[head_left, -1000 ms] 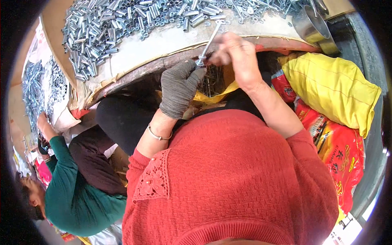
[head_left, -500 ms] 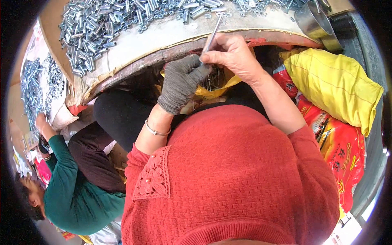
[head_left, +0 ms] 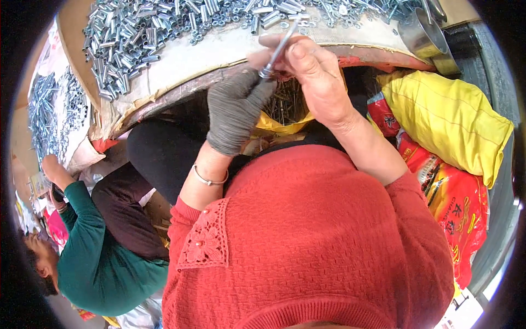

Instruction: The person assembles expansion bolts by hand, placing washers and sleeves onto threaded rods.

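Observation:
In a grey knit glove, my left hand point(head_left: 238, 107) is closed round the lower end of a long, thin metal bolt point(head_left: 283, 45). The bolt leans up and to the right, with a thicker collar just above the gloved fingers. My bare right hand point(head_left: 320, 79) is beside it, thumb and fingers apart. Its fingertips are blurred behind and next to the shaft, and whether they touch it I cannot tell. Beyond the hands, a heap of metal sleeves point(head_left: 129, 46) and scattered nuts and washers point(head_left: 334, 13) lie on the pale tabletop point(head_left: 186, 63).
Below the table edge, a yellow bag point(head_left: 279, 129) holds several long metal pieces. A steel cup point(head_left: 422, 35) stands at the table's right end. Full yellow point(head_left: 449, 118) and red point(head_left: 455, 203) sacks are at my right. At left, a co-worker in green point(head_left: 101, 263) reaches toward another hardware pile.
My right hand has let go of the bolt, its fingers spreading and turning. My left hand has shifted slightly left, still holding the bolt.

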Tool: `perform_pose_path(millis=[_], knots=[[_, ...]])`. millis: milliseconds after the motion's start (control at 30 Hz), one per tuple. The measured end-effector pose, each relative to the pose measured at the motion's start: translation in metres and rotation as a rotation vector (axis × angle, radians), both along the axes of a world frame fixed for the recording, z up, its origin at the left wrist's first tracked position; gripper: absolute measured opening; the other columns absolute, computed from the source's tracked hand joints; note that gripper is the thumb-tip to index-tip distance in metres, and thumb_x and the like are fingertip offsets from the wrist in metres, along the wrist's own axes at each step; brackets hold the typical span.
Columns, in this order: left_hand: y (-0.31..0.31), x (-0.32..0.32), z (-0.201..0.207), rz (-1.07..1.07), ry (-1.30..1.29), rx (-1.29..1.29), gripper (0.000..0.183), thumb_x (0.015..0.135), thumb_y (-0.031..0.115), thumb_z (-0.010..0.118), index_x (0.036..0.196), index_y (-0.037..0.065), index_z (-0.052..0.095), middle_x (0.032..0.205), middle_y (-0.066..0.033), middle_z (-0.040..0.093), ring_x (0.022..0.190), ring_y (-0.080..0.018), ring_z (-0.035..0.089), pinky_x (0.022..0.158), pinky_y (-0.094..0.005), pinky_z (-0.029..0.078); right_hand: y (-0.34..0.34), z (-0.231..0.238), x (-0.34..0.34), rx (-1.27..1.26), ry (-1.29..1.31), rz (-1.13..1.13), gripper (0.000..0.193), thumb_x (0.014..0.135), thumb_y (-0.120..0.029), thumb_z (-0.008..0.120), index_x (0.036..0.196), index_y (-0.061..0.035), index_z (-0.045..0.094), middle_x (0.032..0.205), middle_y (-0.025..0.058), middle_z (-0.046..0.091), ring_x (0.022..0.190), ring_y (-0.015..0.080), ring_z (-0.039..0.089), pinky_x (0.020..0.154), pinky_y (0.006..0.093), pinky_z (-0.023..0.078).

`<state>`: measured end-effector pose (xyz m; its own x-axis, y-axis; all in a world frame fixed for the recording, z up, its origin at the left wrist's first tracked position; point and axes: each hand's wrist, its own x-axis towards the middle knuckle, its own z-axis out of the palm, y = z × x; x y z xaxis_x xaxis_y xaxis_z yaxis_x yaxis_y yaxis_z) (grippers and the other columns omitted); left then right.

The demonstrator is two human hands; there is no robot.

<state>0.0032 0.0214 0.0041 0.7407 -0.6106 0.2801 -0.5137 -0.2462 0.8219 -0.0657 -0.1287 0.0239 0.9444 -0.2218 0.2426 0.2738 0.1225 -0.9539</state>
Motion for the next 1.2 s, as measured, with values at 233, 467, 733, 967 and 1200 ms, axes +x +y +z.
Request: perform_pose_path(millis=[233, 467, 733, 967, 1200], knots=[[-0.009, -0.013, -0.018, -0.121, -0.345, 0.144, 0.017, 0.08, 0.023, 0.066, 0.082, 0.007, 0.061, 0.072, -0.0114, 0.059, 0.064, -0.028, 0.06, 0.056, -0.0374, 0.045, -0.023, -0.002, -0.002, -0.663, 0.148, -0.217, 0.034, 0.093, -0.033, 0.052, 0.081, -0.0032, 0.064, 0.061, 0.0095, 0.059, 0.057, 0.0195, 0.056, 0.056, 0.0331, 0.045], [-0.019, -0.02, -0.001, -0.017, -0.69, 0.254, 0.016, 0.081, 0.022, 0.064, 0.091, 0.009, 0.061, 0.071, -0.009, 0.058, 0.061, -0.0256, 0.059, 0.054, -0.0359, 0.047, -0.031, -0.01, -0.016, -0.65, 0.1, -0.13, 0.034, 0.092, -0.032, 0.053, 0.076, -0.0027, 0.059, 0.058, 0.0136, 0.051, 0.054, 0.0249, 0.052, 0.055, 0.0353, 0.041], [0.006, 0.012, -0.024, -0.207, -0.163, 0.507, 0.033, 0.081, 0.024, 0.063, 0.113, 0.014, 0.059, 0.084, -0.0123, 0.066, 0.079, -0.0312, 0.065, 0.066, -0.0395, 0.051, -0.075, -0.032, -0.045, -0.899, 0.575, -0.078, 0.031, 0.089, -0.033, 0.058, 0.082, -0.0028, 0.059, 0.066, 0.0067, 0.06, 0.061, 0.0167, 0.06, 0.057, 0.0314, 0.046], [0.008, 0.01, -0.018, -0.388, -0.377, 1.018, 0.039, 0.082, 0.02, 0.057, 0.12, 0.016, 0.056, 0.081, -0.0137, 0.067, 0.076, -0.0317, 0.065, 0.065, -0.0417, 0.05, -0.115, -0.076, -0.052, -1.438, 0.895, -0.31, 0.043, 0.083, -0.042, 0.059, 0.092, 0.0, 0.062, 0.089, 0.0233, 0.064, 0.088, 0.0375, 0.062, 0.074, 0.0477, 0.048], [0.008, -0.003, -0.018, -0.438, -0.389, 1.154, 0.042, 0.072, 0.033, 0.071, 0.1, 0.007, 0.054, 0.079, -0.0143, 0.067, 0.075, -0.0315, 0.067, 0.058, -0.0462, 0.051, -0.124, -0.13, -0.029, -1.531, 1.055, -0.435, 0.059, 0.076, -0.043, 0.065, 0.12, -0.0049, 0.056, 0.118, 0.0194, 0.06, 0.104, 0.0286, 0.061, 0.085, 0.0406, 0.05]])
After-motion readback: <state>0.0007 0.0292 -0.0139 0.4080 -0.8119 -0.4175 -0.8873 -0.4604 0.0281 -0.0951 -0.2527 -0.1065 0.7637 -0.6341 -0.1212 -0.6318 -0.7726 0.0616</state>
